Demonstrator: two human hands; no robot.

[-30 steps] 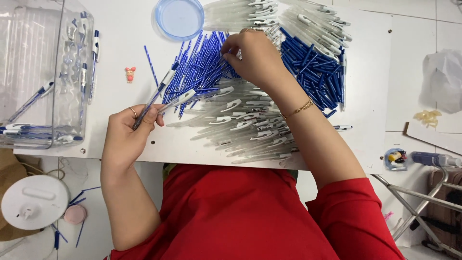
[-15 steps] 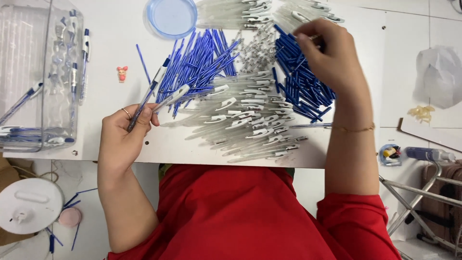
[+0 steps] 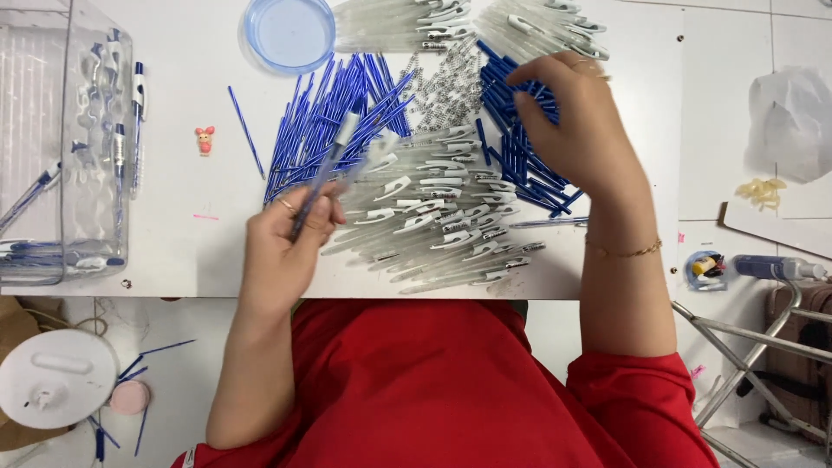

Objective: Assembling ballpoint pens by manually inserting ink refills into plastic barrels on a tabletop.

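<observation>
A white worktable fills the upper part of the view, with the worker in a red shirt seated at its near edge. At the table's left end stands a clear plastic bin holding finished pens. In the middle lies a broad heap of clear pen barrels with white clips, and more of the same lie along the far edge. To the left of the heap is a pile of blue refills; to its right is a pile of short dark-blue parts. A scatter of small metal springs sits between the two blue piles. A round blue dish stands at the far edge.

The left hand is curled shut around a partly assembled pen, which is held tilted over the near edge of the refill pile, tip pointing away from the worker. The right hand rests on the dark-blue parts, fingers bent down into them; whether it has hold of a piece cannot be told. A small pink figurine stands left of the refills.
</observation>
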